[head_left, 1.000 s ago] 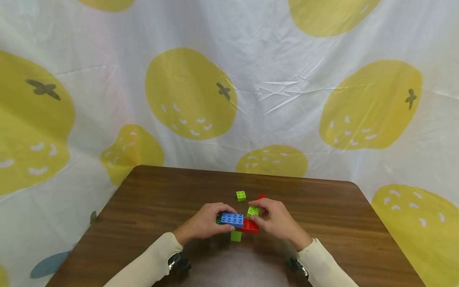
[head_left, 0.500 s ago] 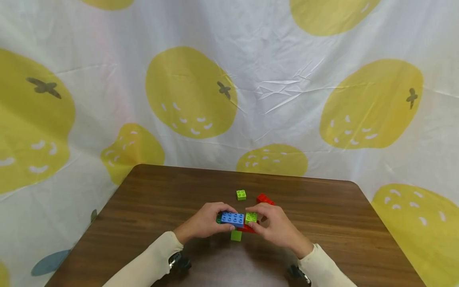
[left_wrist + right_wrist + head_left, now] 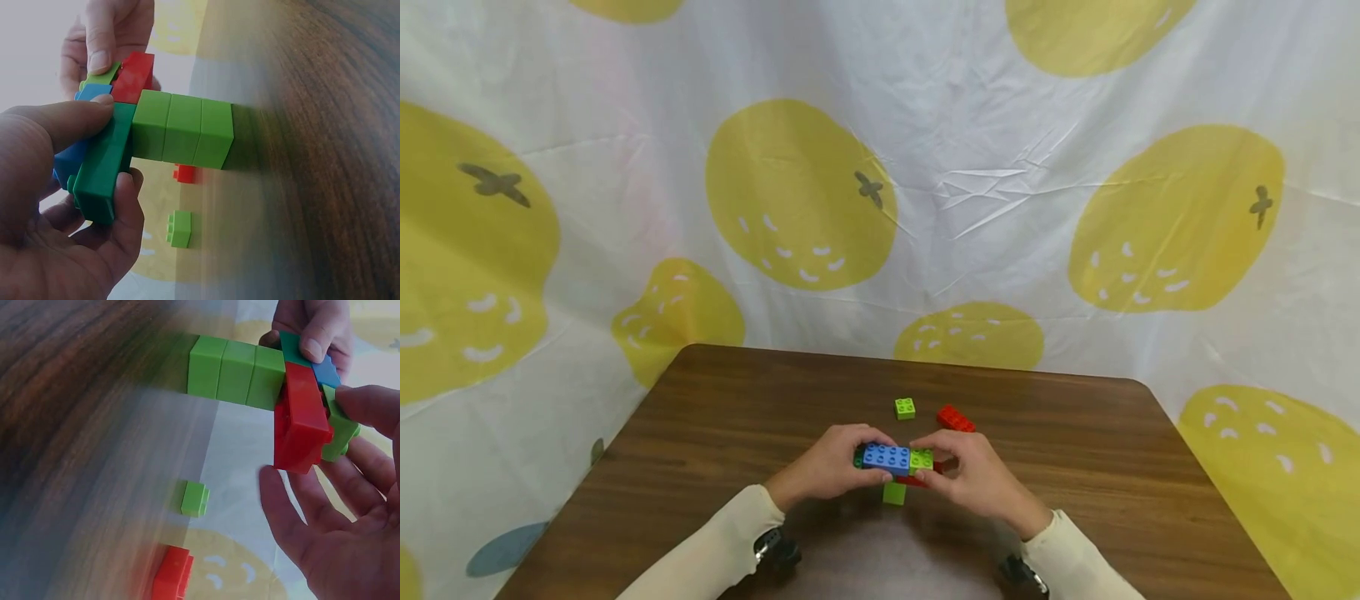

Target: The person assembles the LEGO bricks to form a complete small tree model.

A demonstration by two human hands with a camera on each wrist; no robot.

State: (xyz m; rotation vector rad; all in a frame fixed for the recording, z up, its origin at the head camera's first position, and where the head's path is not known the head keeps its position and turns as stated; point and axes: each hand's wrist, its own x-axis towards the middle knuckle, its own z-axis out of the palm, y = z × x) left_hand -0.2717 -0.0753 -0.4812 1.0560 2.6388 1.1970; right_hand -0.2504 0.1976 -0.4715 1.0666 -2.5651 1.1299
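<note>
My left hand point(image 3: 827, 463) grips a toy brick build, its thumb over the dark green brick point(image 3: 105, 164) and the blue brick point(image 3: 886, 458). A red brick point(image 3: 306, 403) sits beside the dark green one. Below them, a column of light green bricks point(image 3: 182, 129) reaches down to the tabletop. With thumb and fingers, my right hand point(image 3: 977, 473) pinches a small light green brick point(image 3: 921, 461). This brick lies over the red one, end to end with the blue brick; in the right wrist view it looks slightly tilted, with a narrow gap above the red studs.
A loose light green brick point(image 3: 905, 408) lies behind the build on the brown wooden table point(image 3: 760, 392). A loose red brick point(image 3: 957, 418) is to its right, just beyond my right hand. A white curtain point(image 3: 970, 217) with yellow fruit hangs behind the table.
My right hand has brought the small light green brick left and down, against the blue brick's end. The loose red brick behind has come into fuller view. My left hand stays in place.
</note>
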